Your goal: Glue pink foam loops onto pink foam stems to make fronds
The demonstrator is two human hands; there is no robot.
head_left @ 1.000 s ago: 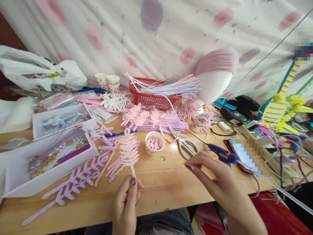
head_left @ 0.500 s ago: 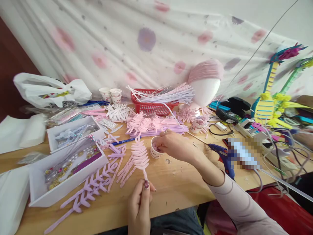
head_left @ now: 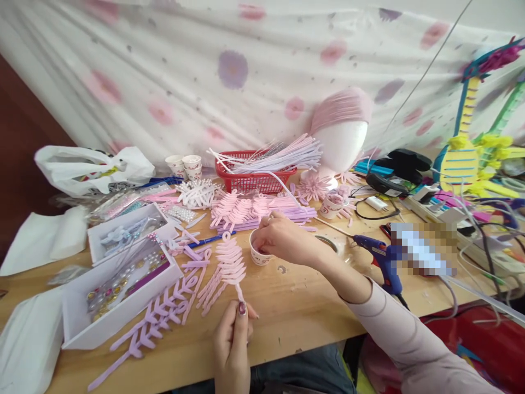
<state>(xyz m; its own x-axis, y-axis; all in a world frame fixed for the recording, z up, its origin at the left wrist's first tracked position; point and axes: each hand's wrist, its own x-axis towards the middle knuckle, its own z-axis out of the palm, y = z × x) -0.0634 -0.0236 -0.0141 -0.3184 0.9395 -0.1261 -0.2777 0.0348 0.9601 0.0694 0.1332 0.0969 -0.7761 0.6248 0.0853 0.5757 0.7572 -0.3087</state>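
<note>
At the near edge of the wooden table (head_left: 303, 312), the person's left hand (head_left: 233, 342) pinches the stem of a pink fuzzy leaf (head_left: 232, 262) between thumb and fingers; the leaf points away, toward the far edge. Left of it lie twisted pink strands (head_left: 213, 300) and, slanting to the near left corner, purple leafy branches (head_left: 141, 331). A white box (head_left: 80, 325) of beads and gems stands along the left edge.

Slightly farther, near the middle, the right hand (head_left: 283, 238) reaches into a small paper cup (head_left: 259, 258). Its fingertips are hidden inside, so whether they grip anything cannot be told. To the right of the hand, toward the right edge, rests a blue glue gun (head_left: 385, 265), beside a flat device with its screen blurred out.

Beyond the cup, more pink leaves (head_left: 238, 210) lie over purple stems (head_left: 301, 215). Near the far edge, a red basket (head_left: 254, 183) holds pale fuzzy stems, next to a white head form (head_left: 342, 145) wearing a pink band. A flowered curtain (head_left: 184, 71) hangs behind.
</note>
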